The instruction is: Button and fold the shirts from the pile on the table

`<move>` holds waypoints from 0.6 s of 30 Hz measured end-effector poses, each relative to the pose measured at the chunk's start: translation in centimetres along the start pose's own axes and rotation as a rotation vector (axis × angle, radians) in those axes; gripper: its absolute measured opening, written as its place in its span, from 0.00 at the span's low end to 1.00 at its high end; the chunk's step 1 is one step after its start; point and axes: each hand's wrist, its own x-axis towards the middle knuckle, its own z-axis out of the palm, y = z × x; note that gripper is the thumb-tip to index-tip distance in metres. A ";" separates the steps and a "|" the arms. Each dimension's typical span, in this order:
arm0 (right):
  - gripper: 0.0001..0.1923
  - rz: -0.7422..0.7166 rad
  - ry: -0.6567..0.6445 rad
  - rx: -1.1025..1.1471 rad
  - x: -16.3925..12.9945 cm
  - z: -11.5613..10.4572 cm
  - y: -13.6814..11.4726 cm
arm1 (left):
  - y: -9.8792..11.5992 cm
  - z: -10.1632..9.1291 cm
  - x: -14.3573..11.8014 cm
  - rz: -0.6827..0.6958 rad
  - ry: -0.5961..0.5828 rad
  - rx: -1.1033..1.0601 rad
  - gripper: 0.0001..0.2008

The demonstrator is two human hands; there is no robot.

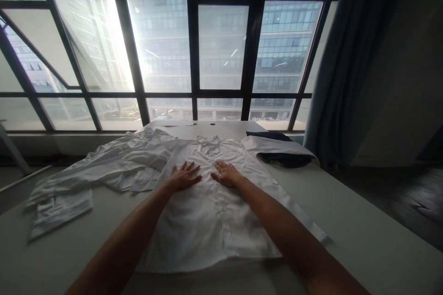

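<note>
A white button-up shirt [194,235] lies spread on the table, front side up, its collar toward the window and its hem toward me. My left hand [186,176] rests flat on the left half of the chest, fingers spread. On the other side of the button placket, my right hand [225,174] also lies flat with its fingers apart. Both palms press on the cloth, and neither hand grips anything. Slight wrinkles show around the collar and chest. The shirt's right sleeve stretches over a dark folded cloth [285,160].
Another white garment [117,166] lies crumpled on the left of the white table [363,235]. Beyond the table's far edge stands a large window with dark frames [254,46]. A blue curtain [341,101] hangs at the right.
</note>
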 end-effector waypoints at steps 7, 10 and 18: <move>0.33 -0.037 -0.018 0.035 2.4 -3.2 0.6 | 0.7 -3.8 2.0 0.060 -0.110 0.024 0.32; 0.23 0.048 0.088 0.045 4.5 -4.4 1.0 | 1.2 -5.1 4.3 0.031 -0.014 0.067 0.25; 0.15 0.213 0.237 0.021 11.3 -4.5 1.3 | 1.2 -4.4 13.0 -0.048 0.258 0.066 0.16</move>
